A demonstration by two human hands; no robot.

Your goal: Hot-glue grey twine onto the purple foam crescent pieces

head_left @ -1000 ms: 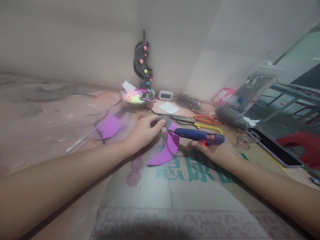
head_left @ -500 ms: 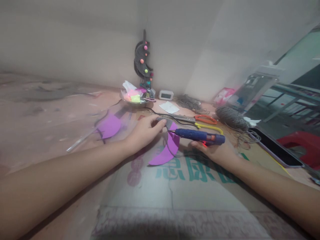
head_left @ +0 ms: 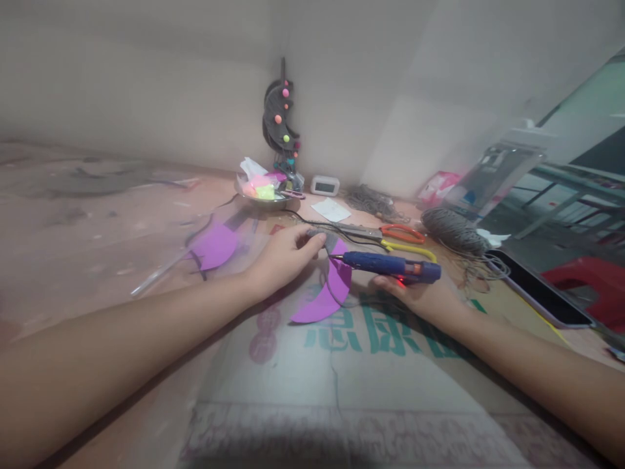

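Note:
A purple paper crescent [head_left: 326, 301] lies over the printed cardboard, its upper end covered with grey yarn [head_left: 332, 242]. My left hand [head_left: 290, 257] is closed on that yarn-covered end, thumb and fingers pinched together. In my right hand [head_left: 422, 294] is a blue glue gun [head_left: 374, 262], held level with its nozzle pointing left. The nozzle tip is at the purple paper, just below the grey yarn; whether it touches cannot be made out. A red light glows on the gun. A loose strand of yarn curves down across the crescent.
Scissors [head_left: 400, 233] with orange and yellow handles lie behind the glue gun. A grey yarn ball [head_left: 454, 231] and a phone [head_left: 541, 286] are at right. At left lies another purple piece [head_left: 215, 246]. A bowl [head_left: 263, 202] and a small digital clock [head_left: 325, 185] stand near the wall.

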